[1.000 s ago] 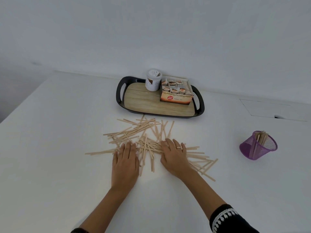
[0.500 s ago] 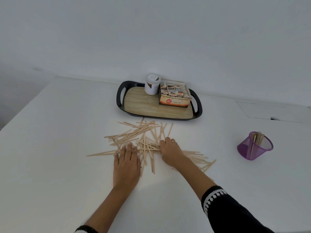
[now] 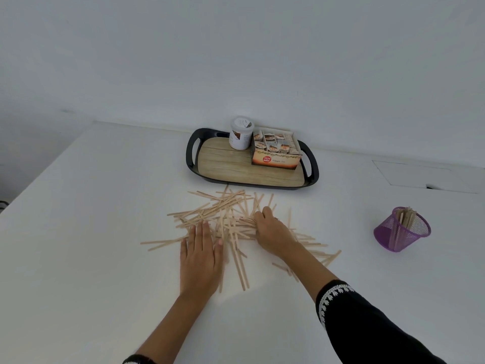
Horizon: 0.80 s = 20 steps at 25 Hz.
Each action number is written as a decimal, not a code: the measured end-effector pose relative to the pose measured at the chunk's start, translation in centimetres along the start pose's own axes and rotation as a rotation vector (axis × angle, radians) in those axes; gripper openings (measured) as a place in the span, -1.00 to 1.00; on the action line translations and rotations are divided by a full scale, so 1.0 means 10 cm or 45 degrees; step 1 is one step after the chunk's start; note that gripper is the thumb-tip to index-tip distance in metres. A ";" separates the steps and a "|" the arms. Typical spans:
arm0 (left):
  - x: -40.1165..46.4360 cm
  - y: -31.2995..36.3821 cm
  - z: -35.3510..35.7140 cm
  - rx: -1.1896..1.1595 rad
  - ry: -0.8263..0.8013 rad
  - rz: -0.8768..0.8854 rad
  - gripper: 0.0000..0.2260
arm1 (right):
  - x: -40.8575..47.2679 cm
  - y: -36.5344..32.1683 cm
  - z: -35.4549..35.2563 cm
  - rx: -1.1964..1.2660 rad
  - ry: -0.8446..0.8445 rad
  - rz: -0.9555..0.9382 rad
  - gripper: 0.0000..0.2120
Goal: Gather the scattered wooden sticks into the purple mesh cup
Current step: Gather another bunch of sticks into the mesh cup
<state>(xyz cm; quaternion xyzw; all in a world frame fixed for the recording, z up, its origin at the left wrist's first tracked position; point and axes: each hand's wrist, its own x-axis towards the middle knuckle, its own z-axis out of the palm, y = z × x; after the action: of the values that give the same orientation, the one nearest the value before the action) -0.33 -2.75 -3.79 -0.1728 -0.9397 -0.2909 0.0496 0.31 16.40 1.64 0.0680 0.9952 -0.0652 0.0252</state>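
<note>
A loose pile of thin wooden sticks (image 3: pixel 225 214) lies scattered on the white table, in front of the tray. My left hand (image 3: pixel 200 254) rests flat, palm down, fingers together, on the pile's near left part. My right hand (image 3: pixel 270 228) sits in the pile's middle with its fingers curled around a bunch of sticks. The purple mesh cup (image 3: pixel 401 229) stands tilted at the right, well apart from the pile, with several sticks inside it.
A black tray (image 3: pixel 193 153) with a wood-look floor sits at the back, holding a white jar (image 3: pixel 240 134) and an orange tea box (image 3: pixel 275 153). The table's left edge (image 3: pixel 44 166) runs diagonally. A square panel (image 3: pixel 420 177) lies in the tabletop far right.
My right hand has slid forward into the pile and curled its fingers around sticks. My left hand has stayed flat in nearly the same place.
</note>
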 end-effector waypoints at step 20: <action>-0.03 0.01 -0.03 -0.048 -0.004 -0.006 -0.36 | 0.15 -0.02 -0.48 1.296 0.009 0.370 -0.73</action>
<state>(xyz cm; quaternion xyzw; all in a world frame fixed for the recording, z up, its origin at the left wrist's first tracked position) -0.03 -2.89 -3.53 -0.1718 -0.9346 -0.3083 0.0441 -1.43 17.02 6.28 0.2091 0.8181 -0.5358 -0.0056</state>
